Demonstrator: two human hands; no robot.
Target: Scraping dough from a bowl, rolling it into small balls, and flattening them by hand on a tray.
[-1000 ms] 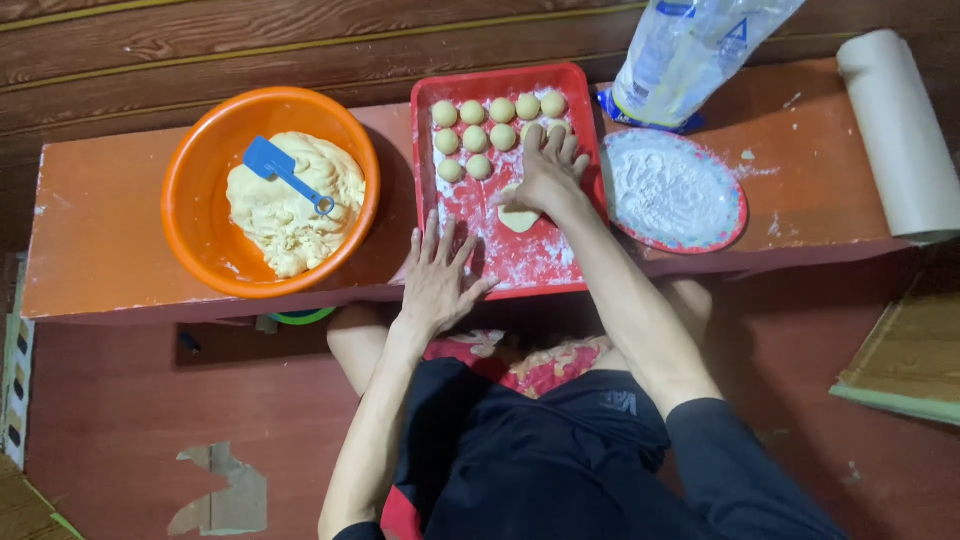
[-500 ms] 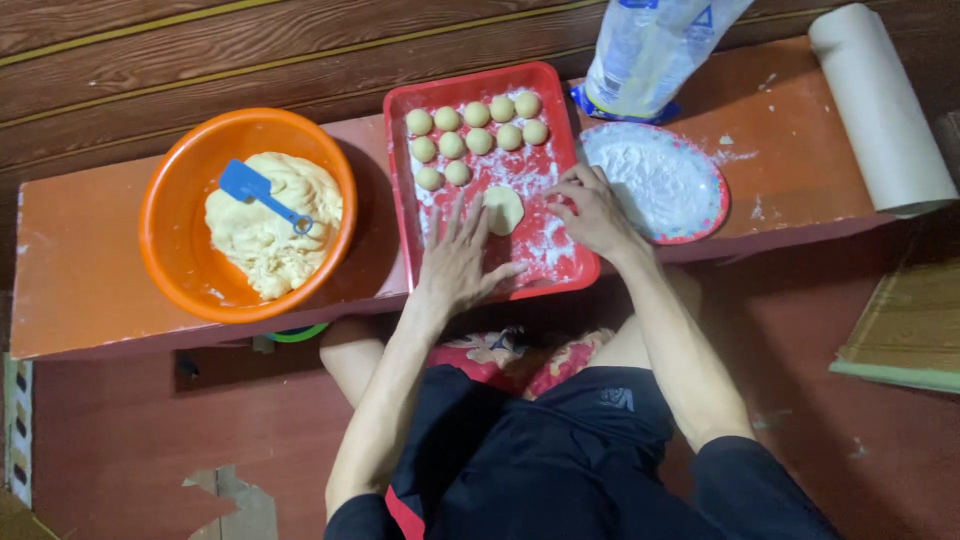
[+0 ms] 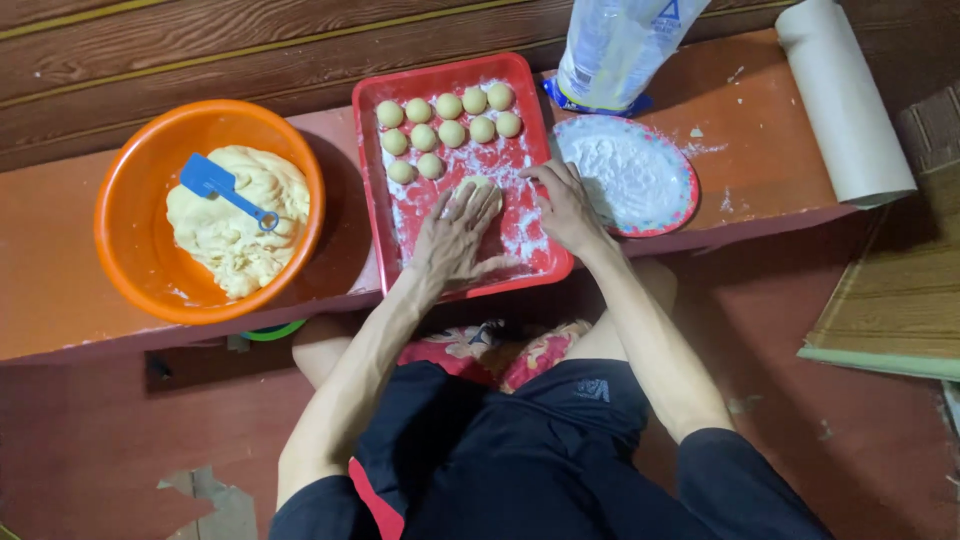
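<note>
The head view shows the left hand now flat and open on a dough piece in the red tray, while the right hand, fingers loose and holding nothing, has moved to the tray's right edge.

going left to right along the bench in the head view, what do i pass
orange bowl of dough with a blue scraper → red tray of dough balls, left hand flat on it → right hand → floured plate → paper roll
</note>
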